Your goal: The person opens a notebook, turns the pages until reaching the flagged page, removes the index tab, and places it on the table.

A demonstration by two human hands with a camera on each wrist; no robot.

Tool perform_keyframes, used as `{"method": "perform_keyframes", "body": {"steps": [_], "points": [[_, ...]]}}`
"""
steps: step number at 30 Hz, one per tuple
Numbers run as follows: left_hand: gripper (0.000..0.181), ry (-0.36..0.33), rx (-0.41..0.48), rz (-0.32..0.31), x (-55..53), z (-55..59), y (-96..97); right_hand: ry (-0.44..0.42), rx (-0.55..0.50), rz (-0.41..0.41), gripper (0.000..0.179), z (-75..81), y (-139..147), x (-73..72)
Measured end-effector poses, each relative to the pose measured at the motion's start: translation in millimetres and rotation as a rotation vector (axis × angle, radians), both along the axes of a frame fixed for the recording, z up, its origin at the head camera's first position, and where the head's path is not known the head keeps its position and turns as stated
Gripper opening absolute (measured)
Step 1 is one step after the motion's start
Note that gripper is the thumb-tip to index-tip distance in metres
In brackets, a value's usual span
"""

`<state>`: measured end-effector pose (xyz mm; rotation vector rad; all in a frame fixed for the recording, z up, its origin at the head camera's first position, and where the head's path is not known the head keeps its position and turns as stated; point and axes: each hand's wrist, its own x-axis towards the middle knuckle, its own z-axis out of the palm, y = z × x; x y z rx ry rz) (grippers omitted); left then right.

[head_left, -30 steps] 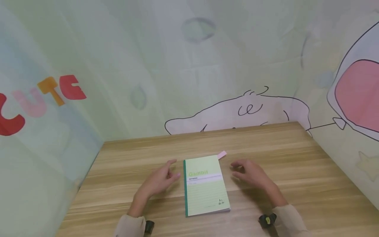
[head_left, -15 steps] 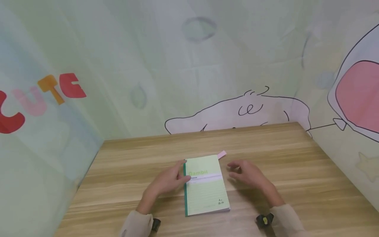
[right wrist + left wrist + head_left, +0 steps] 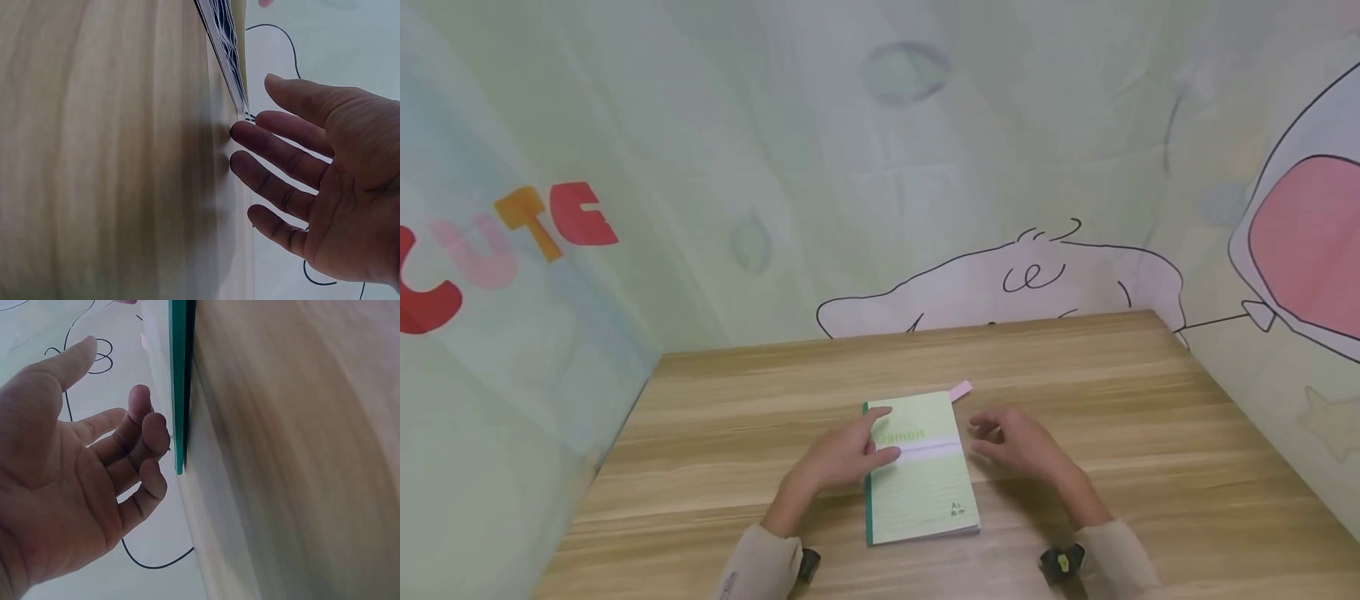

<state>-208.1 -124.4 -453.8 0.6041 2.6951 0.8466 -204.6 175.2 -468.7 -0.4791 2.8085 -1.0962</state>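
Note:
A light green notebook (image 3: 921,492) with a dark green spine lies closed on the wooden table, "Gambit" printed on its cover. My left hand (image 3: 842,454) reaches over the spine side, thumb and index finger above the cover's upper left. In the left wrist view the left hand (image 3: 81,462) has loosely bent fingers beside the green spine (image 3: 179,387), holding nothing. Just right of the notebook, my right hand (image 3: 1022,446) hovers with relaxed fingers. The right wrist view shows the right hand (image 3: 325,169) with its fingertips near the table, beside the notebook's page edges (image 3: 228,50).
A pink tab (image 3: 961,391) sticks out at the notebook's top right corner. The wooden table (image 3: 737,400) meets a printed curtain (image 3: 737,167) at the back and both sides. Each wrist carries a small black device, such as the right one (image 3: 1062,564).
My left hand has moved right, from beside the notebook to over its spine edge and cover. The right hand has drifted slightly left towards it. The notebook lies where it was.

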Motion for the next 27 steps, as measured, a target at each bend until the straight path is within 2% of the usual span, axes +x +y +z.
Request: {"method": "perform_keyframes", "body": {"steps": [10,15,20,27], "points": [[0.072,0.006,-0.034,-0.058,-3.4,7.2,19.4,0.007,0.014,-0.007,0.027,0.9,-1,-2.1],[0.066,0.036,-0.071,-0.094,-4.7,6.7,26.3,0.009,0.018,0.012,0.025,1.9,-3,-1.5],[0.061,0.059,-0.066,-0.151,-6.6,5.9,33.3,0.004,0.019,0.019,0.025,2.1,-2,0.2],[0.057,0.049,-0.067,-0.187,-7.0,2.8,39.9,-0.027,-0.003,0.038,0.025,2.2,-2,1.9]]}}
